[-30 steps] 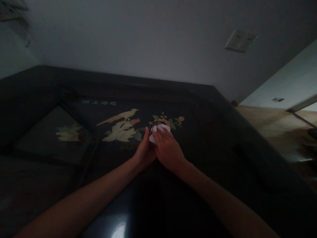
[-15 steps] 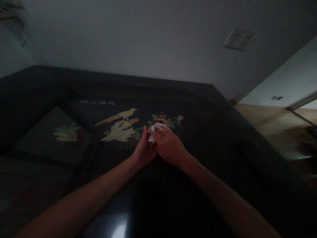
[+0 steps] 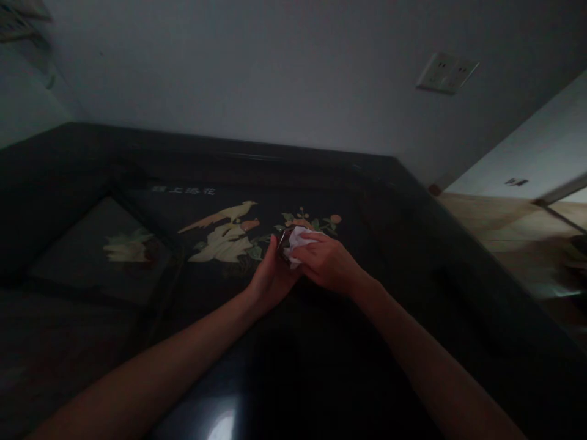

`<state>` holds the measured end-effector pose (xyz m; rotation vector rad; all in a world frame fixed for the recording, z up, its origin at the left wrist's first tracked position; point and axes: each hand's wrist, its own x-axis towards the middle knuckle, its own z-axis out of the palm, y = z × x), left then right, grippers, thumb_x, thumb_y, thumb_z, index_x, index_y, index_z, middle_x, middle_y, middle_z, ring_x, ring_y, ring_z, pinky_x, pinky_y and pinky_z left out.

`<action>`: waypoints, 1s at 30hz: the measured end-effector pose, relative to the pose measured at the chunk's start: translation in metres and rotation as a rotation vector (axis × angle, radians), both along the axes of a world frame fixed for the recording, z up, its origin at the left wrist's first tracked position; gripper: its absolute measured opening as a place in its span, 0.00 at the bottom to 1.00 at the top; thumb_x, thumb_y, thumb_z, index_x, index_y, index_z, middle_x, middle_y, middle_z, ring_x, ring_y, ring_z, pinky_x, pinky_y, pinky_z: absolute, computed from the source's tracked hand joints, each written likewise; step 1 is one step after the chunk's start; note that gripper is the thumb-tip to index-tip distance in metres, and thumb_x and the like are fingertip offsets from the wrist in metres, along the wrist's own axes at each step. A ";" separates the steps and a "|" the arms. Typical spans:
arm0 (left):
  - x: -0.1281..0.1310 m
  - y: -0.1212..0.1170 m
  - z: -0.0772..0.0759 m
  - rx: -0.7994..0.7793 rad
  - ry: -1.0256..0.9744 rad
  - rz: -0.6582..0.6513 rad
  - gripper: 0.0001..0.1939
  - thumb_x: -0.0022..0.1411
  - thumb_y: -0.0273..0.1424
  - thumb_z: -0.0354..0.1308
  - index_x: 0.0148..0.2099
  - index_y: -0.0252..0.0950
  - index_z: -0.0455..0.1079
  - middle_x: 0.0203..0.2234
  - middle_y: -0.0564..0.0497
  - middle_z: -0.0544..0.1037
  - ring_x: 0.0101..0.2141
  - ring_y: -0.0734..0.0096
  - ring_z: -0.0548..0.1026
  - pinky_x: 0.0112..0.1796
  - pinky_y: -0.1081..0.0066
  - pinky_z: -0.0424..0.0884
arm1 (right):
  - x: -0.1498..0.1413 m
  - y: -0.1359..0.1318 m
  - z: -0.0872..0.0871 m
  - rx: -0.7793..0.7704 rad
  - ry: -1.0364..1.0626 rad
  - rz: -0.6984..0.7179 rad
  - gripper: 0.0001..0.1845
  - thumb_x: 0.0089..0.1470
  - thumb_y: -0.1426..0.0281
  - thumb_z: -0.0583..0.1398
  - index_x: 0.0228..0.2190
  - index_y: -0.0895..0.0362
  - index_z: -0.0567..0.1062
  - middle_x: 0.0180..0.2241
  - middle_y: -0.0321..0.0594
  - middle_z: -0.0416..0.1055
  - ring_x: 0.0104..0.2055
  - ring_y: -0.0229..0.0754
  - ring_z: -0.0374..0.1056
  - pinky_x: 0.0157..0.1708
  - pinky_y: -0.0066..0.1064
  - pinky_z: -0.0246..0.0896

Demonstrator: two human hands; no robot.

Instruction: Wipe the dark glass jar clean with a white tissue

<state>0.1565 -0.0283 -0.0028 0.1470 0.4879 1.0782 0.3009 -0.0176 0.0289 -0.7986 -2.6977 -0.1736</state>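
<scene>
My left hand point(image 3: 274, 276) is wrapped round a small dark object with a shiny rim point(image 3: 284, 239), perhaps a cup or bowl; its kind is not clear in the dim light. Its thumb points up along the near left side. A crumpled white tissue point(image 3: 300, 239) is pinched in my right hand point(image 3: 331, 261) and pressed against the dark object's opening, hiding part of it. Both hands are close together above the dark tabletop point(image 3: 321, 366), in front of an inlaid picture of a bird and flowers point(image 3: 227, 241).
A pale wall point(image 3: 238, 73) rises behind the table, with a double socket point(image 3: 447, 73) at upper right. At left, a dark diamond-shaped frame with a pale flower design point(image 3: 126, 246) shows on the table. Beyond its right edge lies a wooden floor point(image 3: 486, 220).
My right hand and the tissue have shifted slightly right, uncovering more of the dark object's shiny side. The left hand has moved a little right and keeps its hold.
</scene>
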 end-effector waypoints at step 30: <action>0.001 -0.007 0.006 0.021 0.075 -0.064 0.24 0.70 0.42 0.40 0.49 0.34 0.73 0.44 0.45 0.79 0.50 0.63 0.73 0.53 0.66 0.63 | -0.044 -0.042 0.009 -0.029 -0.167 -0.554 0.14 0.58 0.81 0.51 0.41 0.72 0.74 0.43 0.64 0.74 0.47 0.55 0.71 0.53 0.45 0.61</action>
